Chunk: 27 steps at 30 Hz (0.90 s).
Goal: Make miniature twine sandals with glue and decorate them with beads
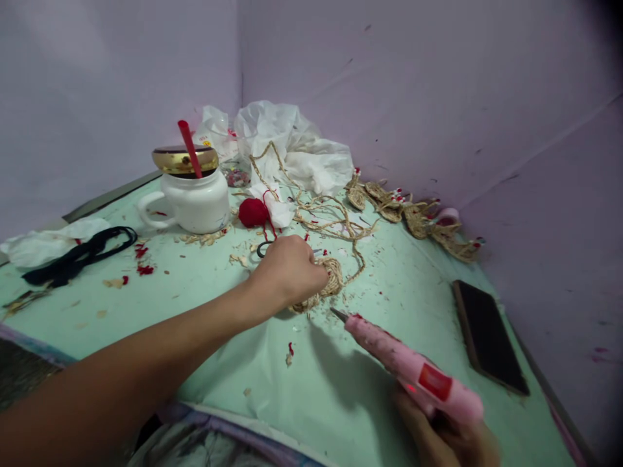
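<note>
Pink plastic is filling our right hand (467,447), which we are wrapping around the grip of a glue gun (413,373); the lower edge is cutting off part of that hand, and the gun is hiding most of its fingers. Our left hand (292,269) is folding tightly over a coiled braided piece (335,277) on the green tabletop (272,389), gripping it while covering much of it, so we are not making out the fingertips. The metal nozzle (339,315) is pointing toward the coil, near it but apart. Just beyond our left hand, a dark ring-shaped handle (261,249) is showing only partly. Farther out, a red yarn ball (253,213) is sitting before a white plastic bag (316,162), whose contents we are failing to discern. Loose braided rope (321,226) is trailing beside it. On the left, a white mug (199,204) is standing near a black cord bundle (82,256); on the right, a dark-screened phone (489,337) is lying below a row of small braided pieces (416,219), their red-and-white details blurring for us
</note>
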Tool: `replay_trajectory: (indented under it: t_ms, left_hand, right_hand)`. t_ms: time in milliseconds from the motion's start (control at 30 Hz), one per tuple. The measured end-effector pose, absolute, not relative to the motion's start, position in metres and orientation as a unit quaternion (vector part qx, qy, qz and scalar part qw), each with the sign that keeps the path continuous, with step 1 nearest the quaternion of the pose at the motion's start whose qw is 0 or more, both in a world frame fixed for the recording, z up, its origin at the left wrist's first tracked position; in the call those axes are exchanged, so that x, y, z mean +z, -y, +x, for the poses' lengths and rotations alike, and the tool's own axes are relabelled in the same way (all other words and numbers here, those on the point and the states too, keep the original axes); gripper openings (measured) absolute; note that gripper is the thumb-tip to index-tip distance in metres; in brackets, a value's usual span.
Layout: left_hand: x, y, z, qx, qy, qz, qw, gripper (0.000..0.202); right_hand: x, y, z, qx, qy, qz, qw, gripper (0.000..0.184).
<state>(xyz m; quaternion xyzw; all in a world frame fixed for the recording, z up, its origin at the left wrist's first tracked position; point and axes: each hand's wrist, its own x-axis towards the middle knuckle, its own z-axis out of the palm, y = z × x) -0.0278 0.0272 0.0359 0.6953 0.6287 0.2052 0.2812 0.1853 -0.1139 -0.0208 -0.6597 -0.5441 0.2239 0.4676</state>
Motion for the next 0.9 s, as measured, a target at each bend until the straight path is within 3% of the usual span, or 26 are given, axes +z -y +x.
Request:
replay_trajectory:
  t_ms: [433, 900]
  left_hand:
    - [0.0373, -0.0248, -0.0263, 0.195, -0.621, 0.702, 0.289, 0.013]
    - [0.0413, -0.0232, -0.0255, 0.200, -0.613, 0.705, 0.294, 0.014]
  right_hand:
    - [-0.0251, 0.1112, 0.1781, 0.178, 0.638, -0.588, 0.464, 0.034]
    - [-0.0198, 0.1106, 0.1734, 0.189, 0.625, -0.601, 0.461, 0.031]
